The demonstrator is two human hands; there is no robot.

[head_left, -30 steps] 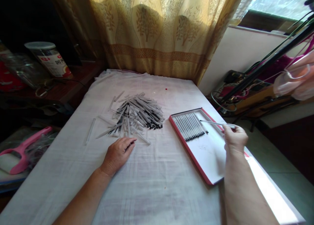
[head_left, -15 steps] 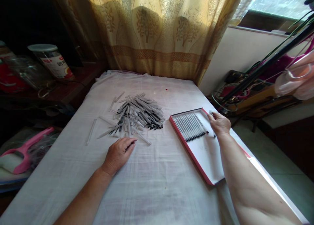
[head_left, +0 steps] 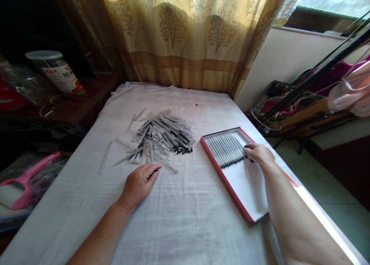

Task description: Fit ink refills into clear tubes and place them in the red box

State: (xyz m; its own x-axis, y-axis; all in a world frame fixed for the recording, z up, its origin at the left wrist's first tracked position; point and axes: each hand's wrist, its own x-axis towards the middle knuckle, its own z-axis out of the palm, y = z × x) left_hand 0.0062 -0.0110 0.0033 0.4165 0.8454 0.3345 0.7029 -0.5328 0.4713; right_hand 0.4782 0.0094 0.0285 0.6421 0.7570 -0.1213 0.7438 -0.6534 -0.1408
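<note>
White-clothed table (head_left: 185,218): left hand (head_left: 140,184) lies flat, fingers extended, beside the refill pile (head_left: 162,135). Right hand (head_left: 260,153) touches the refill row (head_left: 227,151) in the tray (head_left: 245,188); grip indeterminate.

Bare cloth (head_left: 185,218) lies open across the near middle, between the left hand (head_left: 140,184) and the red-rimmed tray (head_left: 245,184). The refill pile (head_left: 163,135) blocks the far centre, with stray refills (head_left: 105,157) to its left.

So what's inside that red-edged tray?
A row of pen refills lies side by side at the far end; the near part of the tray is bare white. The right hand covers the row's right edge.
</note>
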